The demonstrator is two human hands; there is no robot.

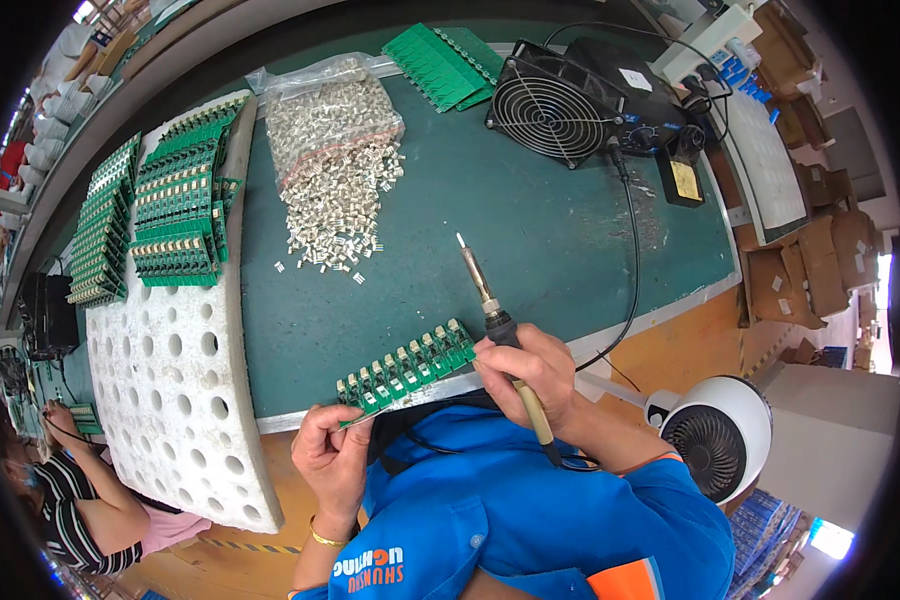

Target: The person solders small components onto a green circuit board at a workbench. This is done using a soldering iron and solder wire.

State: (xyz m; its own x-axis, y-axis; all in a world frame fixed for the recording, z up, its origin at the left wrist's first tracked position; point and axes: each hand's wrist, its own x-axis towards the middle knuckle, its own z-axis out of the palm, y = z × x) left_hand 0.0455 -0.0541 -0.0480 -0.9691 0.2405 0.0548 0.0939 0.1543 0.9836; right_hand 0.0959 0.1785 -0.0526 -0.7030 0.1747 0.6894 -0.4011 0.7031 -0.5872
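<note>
A long green circuit board strip [405,372], lined with a row of small white connectors, is held level at the table's near edge. My left hand [332,455] is closed, pinching the strip's left end between thumb and fingers. Closed around a soldering iron [482,285] is my right hand [532,385], its fingers also close against the strip's right end; whether they grip it is hard to tell. The iron's tip points up and away, apart from the board. Beyond lies a pile of loose white connectors [330,215], spilling from a clear plastic bag [330,110].
Stacked finished-looking boards [180,200] stand on a white perforated foam sheet [175,400] at left. Green bare boards [435,65], a black fume fan [550,110], a soldering station [650,130] and a yellow sponge holder [685,182] sit at the back. The iron's cord [635,260] crosses the right side. A co-worker [90,490] sits left.
</note>
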